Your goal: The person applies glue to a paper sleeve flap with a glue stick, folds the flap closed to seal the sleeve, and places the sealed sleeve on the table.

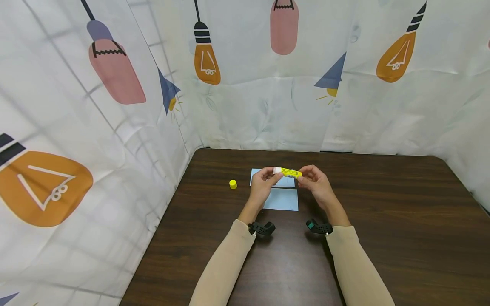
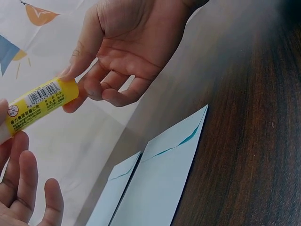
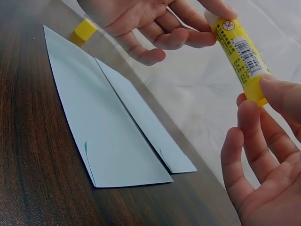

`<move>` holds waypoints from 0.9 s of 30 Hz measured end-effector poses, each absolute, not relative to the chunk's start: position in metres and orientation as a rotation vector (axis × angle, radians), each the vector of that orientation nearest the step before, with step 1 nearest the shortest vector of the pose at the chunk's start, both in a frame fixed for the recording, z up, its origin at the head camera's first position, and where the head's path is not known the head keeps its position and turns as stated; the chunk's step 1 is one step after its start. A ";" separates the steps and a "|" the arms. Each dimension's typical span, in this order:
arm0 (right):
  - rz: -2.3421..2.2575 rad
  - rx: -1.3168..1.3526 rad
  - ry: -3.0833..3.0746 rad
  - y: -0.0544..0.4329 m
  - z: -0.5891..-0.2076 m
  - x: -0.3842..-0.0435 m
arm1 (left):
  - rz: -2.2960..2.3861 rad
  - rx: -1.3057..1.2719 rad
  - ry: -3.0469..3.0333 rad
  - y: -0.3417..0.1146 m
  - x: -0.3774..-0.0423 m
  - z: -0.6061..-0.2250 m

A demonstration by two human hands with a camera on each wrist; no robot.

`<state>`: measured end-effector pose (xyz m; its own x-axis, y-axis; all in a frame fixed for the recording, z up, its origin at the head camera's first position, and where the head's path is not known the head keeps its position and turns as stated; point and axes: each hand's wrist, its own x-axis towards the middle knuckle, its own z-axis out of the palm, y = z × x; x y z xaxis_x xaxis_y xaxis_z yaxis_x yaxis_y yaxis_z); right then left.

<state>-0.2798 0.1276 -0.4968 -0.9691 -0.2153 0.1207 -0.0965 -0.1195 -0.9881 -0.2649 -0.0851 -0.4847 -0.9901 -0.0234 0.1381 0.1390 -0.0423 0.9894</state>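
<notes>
Both hands hold a yellow glue stick [image 1: 289, 172] up above the table, its white end toward the left. My left hand [image 1: 262, 183] pinches the white end between thumb and fingers. At the other end, my right hand [image 1: 317, 184] pinches the yellow base with thumb and fingertips. A barcode label faces the camera in the right wrist view. Beneath the hands lie two pale blue pieces of paper [image 1: 282, 199], side by side with a narrow gap; green pen-like lines run near their ends. The farther paper [image 3: 141, 115] is partly hidden by the hands in the head view.
A yellow cap [image 1: 233, 184] stands on the dark wooden table [image 1: 383, 204], left of the papers. Printed white cloth [image 1: 245, 110] hangs behind the table's far edge and along its left side. Dark bands with devices [image 1: 262, 228] are worn on both wrists.
</notes>
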 end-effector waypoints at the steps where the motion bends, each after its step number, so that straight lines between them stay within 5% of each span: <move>1: -2.265 -0.370 2.030 0.128 -0.497 -0.280 | -2.186 -0.124 -2.093 -0.085 -0.265 -0.485; 27: -2.151 -0.263 2.019 0.128 -0.493 -0.278 | -2.235 -0.139 -2.084 -0.088 -0.265 -0.482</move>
